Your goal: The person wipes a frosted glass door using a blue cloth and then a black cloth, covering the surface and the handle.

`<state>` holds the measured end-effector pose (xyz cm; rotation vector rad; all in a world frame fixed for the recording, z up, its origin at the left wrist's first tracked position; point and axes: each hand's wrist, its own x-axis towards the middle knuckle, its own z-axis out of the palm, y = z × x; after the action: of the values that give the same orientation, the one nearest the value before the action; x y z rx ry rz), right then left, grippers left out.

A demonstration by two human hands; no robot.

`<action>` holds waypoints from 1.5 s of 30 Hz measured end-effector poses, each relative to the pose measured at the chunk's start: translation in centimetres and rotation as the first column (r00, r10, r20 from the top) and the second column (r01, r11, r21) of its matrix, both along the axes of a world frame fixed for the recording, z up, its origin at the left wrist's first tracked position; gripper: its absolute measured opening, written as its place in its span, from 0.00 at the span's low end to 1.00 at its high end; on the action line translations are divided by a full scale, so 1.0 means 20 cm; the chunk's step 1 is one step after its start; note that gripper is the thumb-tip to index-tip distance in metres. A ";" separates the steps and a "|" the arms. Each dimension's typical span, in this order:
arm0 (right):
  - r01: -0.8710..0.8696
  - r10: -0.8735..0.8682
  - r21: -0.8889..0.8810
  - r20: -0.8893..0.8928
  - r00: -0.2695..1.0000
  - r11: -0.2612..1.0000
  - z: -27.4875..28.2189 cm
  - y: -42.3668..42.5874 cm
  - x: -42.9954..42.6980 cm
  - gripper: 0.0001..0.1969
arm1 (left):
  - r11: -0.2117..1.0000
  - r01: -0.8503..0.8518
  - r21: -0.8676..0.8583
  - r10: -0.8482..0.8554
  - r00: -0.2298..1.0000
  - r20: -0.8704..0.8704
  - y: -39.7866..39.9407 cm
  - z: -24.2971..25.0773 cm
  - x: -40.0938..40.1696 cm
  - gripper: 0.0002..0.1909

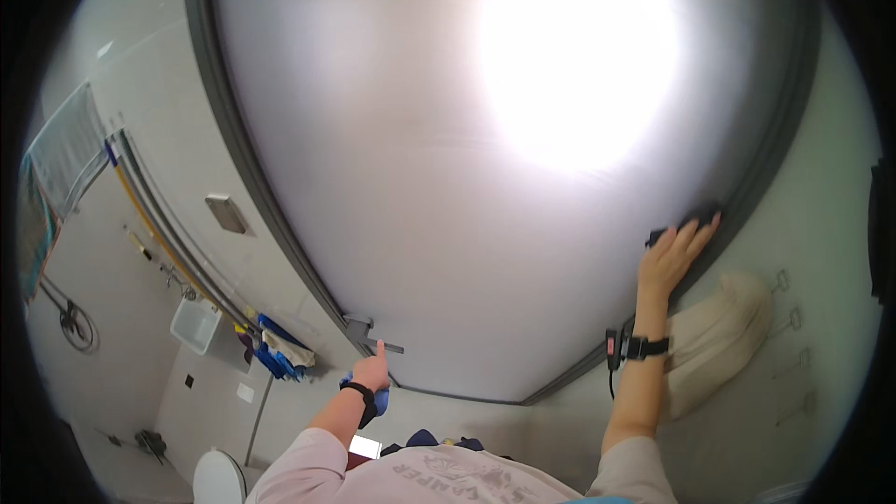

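Observation:
Before me is a pale, glossy door (pixel 434 238) in a dark grey frame. My left hand (pixel 372 369) is at the grey lever handle (pixel 385 346) near its lower left edge. Its index finger is extended and reaches the lever; the other fingers look curled. Something blue (pixel 382 400) shows below that hand and wrist, partly hidden, so I cannot tell whether the hand holds it. At the door's right edge, my right hand (pixel 668 262) has its fingers over a black object (pixel 702 213). The hand hides much of this object, and its kind is unclear.
A beige cloth (pixel 721 343) hangs by metal wall hooks (pixel 793 318) on the right. Leftward are long-handled poles (pixel 150 224), a white sink (pixel 196 324), blue and beige cloths (pixel 283 353) and a toilet lid (pixel 218 477). A metal wall plate (pixel 226 214) sits beside the door frame.

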<state>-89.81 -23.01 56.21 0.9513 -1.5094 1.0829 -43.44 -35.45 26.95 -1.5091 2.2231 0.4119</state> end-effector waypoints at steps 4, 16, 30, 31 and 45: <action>0.009 -0.013 0.080 0.043 0.999 0.997 -0.12 0.02 0.02 0.18 | 0.998 -0.055 0.029 0.054 0.998 0.013 0.01 0.04 -0.01 0.55; -0.133 0.117 -0.054 -0.242 0.963 0.990 0.33 -0.06 -0.10 0.16 | 1.000 0.000 0.006 0.000 0.999 0.048 0.03 0.11 -0.04 0.50; -0.141 0.140 -0.008 -0.013 0.990 0.990 -0.12 -0.04 -0.07 0.13 | 0.999 0.010 0.030 -0.012 0.999 0.048 0.01 0.05 -0.01 0.61; -0.145 0.145 -0.002 0.037 0.989 0.989 -0.25 -0.02 -0.07 0.13 | 0.999 0.019 0.030 -0.020 0.999 0.049 0.00 0.06 -0.02 0.61; -0.178 0.189 -0.065 0.314 0.930 0.982 -0.99 -0.07 0.10 0.12 | 0.999 0.033 -0.006 -0.031 0.977 0.209 -0.01 0.09 -0.07 0.57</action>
<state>-87.78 -24.42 36.44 0.9387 -1.6778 1.4501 -44.85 -35.59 28.74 -1.4478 2.0841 0.2211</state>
